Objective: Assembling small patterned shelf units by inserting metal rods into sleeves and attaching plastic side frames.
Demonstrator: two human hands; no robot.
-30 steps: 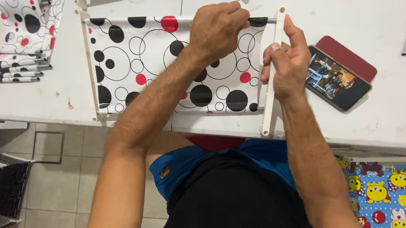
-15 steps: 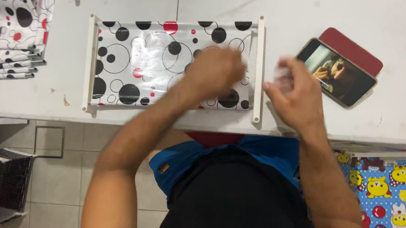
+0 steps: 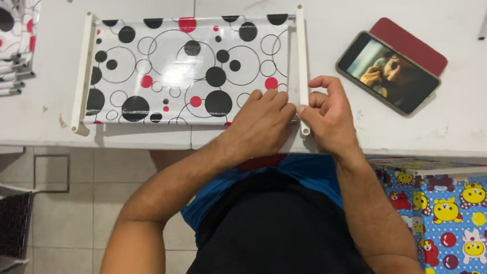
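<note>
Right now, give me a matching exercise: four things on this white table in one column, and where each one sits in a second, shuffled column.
Things:
1. white plastic rod under both hands
2. white plastic rod lying untouched
3. black smartphone with red cover
4. stack of folded dotted cloth

Places:
A. far left edge of the table
B. right edge of the dotted sheet
C. right of the hands, screen lit
D. left edge of the dotted sheet

Pairs: 1-B, 2-D, 3-C, 4-A

White table (image 3: 143,134), spotted sheet stretched between white rods (image 3: 186,67), phone on red case (image 3: 388,72), folded spotted stack (image 3: 7,30)
</note>
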